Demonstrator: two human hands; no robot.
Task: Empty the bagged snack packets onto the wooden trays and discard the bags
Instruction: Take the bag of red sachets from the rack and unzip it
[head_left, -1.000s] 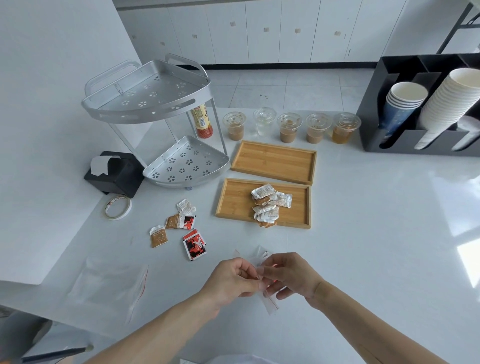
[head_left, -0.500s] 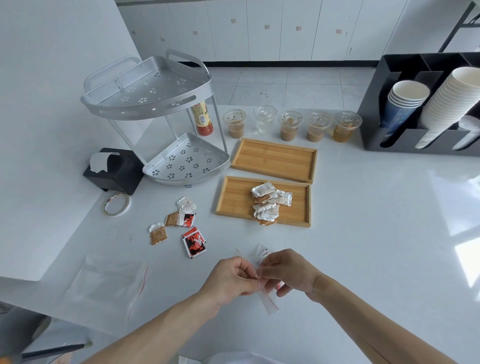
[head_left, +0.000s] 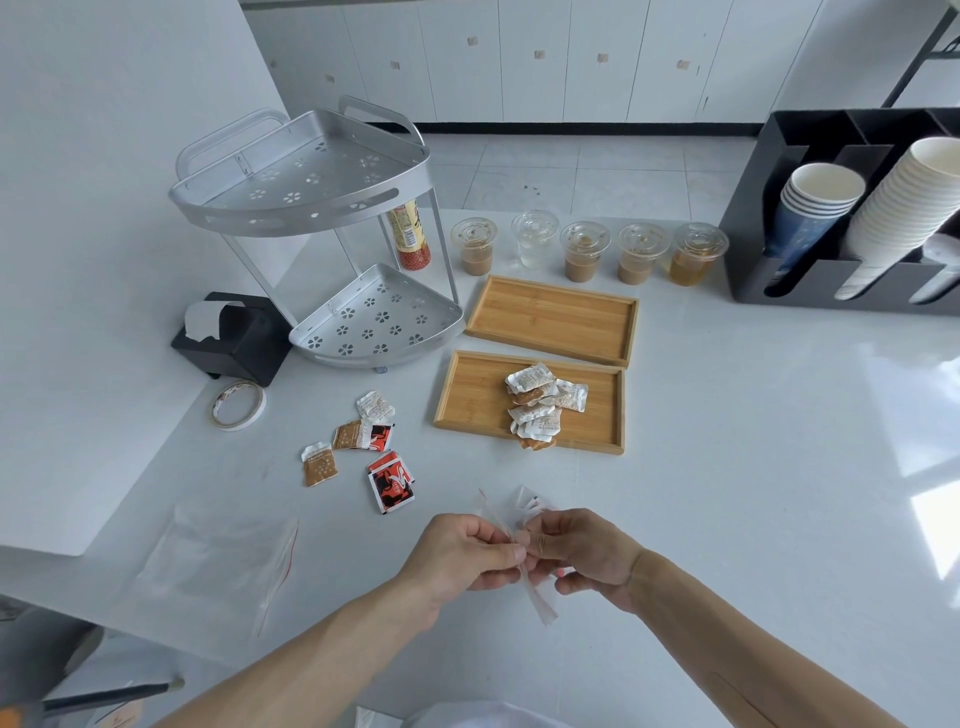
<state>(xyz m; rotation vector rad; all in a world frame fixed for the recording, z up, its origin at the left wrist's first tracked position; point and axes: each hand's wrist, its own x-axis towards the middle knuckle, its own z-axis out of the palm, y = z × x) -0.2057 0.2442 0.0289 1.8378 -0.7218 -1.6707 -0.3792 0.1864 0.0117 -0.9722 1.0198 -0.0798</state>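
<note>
On the near wooden tray (head_left: 470, 410) one pile of packets (head_left: 540, 402) already lies, while our left hand (head_left: 462, 553) and right hand (head_left: 584, 558) pinch a small clear bag (head_left: 537, 597), and loose packets (head_left: 363, 441) wait beside.

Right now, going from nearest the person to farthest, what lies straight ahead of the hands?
Crumpled clear bag held by left hand and right hand → near tray with packets → bare far tray → lidded cups.

Clear bag (head_left: 524, 519) mostly hidden by hands; cup holder (head_left: 810, 280) cut off at right edge.
</note>
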